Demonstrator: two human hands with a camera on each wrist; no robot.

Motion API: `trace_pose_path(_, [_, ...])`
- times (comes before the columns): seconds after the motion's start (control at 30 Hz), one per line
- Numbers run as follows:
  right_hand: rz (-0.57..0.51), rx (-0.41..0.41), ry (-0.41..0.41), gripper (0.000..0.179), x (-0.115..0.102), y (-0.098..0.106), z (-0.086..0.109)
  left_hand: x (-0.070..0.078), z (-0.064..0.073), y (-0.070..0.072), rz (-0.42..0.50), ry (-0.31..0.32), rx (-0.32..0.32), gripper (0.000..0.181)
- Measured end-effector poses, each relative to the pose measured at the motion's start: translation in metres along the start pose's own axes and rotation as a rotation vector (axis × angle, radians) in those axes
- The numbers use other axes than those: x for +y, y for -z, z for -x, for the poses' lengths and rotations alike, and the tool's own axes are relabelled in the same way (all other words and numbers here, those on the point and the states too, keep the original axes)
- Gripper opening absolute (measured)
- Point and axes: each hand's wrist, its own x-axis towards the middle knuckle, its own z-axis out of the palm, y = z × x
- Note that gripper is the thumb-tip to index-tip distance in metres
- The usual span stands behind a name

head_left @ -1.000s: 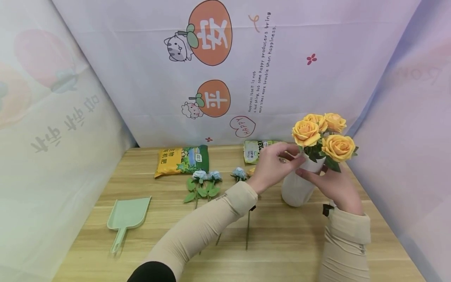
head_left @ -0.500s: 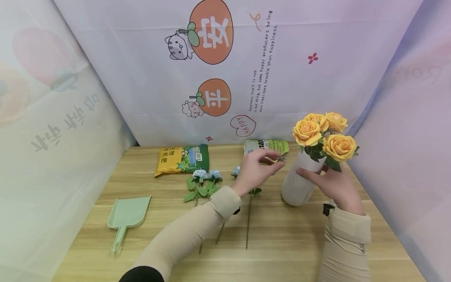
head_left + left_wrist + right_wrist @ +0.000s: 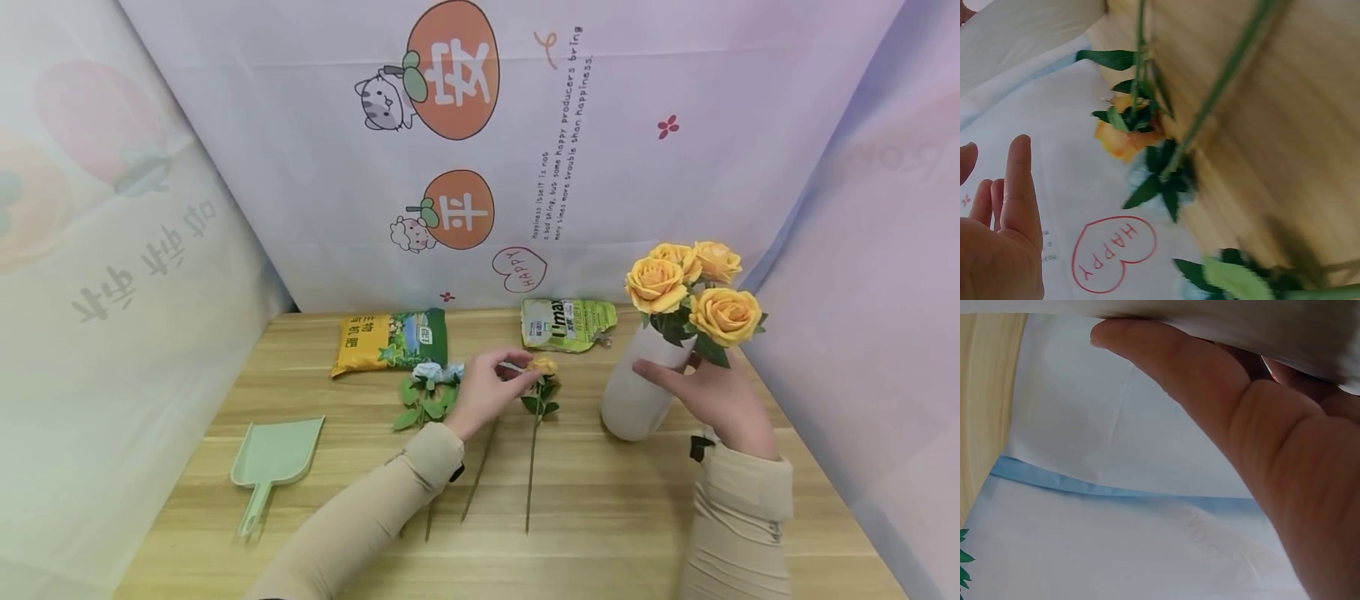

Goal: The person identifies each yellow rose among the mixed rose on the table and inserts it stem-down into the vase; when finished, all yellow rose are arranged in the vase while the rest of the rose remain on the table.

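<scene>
My right hand (image 3: 727,407) grips the white vase (image 3: 633,404), which leans slightly to the right, its thumb (image 3: 1141,339) lying along the wall in the right wrist view. Several yellow artificial roses (image 3: 724,317) stand in the vase. My left hand (image 3: 486,390) hovers over flower stems at mid-table, holding nothing. Near its fingertips lies a loose yellow rose (image 3: 544,365); blue roses (image 3: 427,372) lie to its left. The left wrist view shows the left hand (image 3: 1007,250) with fingers extended, apart from the yellow rose (image 3: 1113,139) and a blue rose (image 3: 1184,178).
A yellow-green fertilizer bag (image 3: 386,340) and a green-white pouch (image 3: 566,323) lie along the back of the table. At left lies a light green dustpan (image 3: 276,452). White printed cloth (image 3: 337,200) encloses the back and sides.
My left hand has moved from the roses at the vase leftward and down to the loose flowers, uncovering the pouch. The right hand stays on the vase.
</scene>
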Motion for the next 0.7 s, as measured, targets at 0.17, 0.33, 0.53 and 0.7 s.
trace_pose_path(0.17, [-0.009,0.004,0.005,0.119,0.0,0.0,0.0,-0.014,0.008,-0.003,-0.006,-0.001,-0.026,0.028])
trace_pose_path(0.33, [-0.017,0.013,0.031,0.118,0.0,0.0,0.001,-0.023,0.023,-0.009,-0.006,0.078,-0.079,0.031])
trace_pose_path(0.53, [-0.007,0.025,0.032,0.118,0.0,0.001,0.002,-0.025,0.031,-0.011,-0.021,0.121,-0.114,0.037])
trace_pose_path(0.7, [0.008,0.022,0.012,0.118,-0.001,0.001,0.003,-0.025,0.033,-0.01,-0.021,0.158,-0.159,0.041])
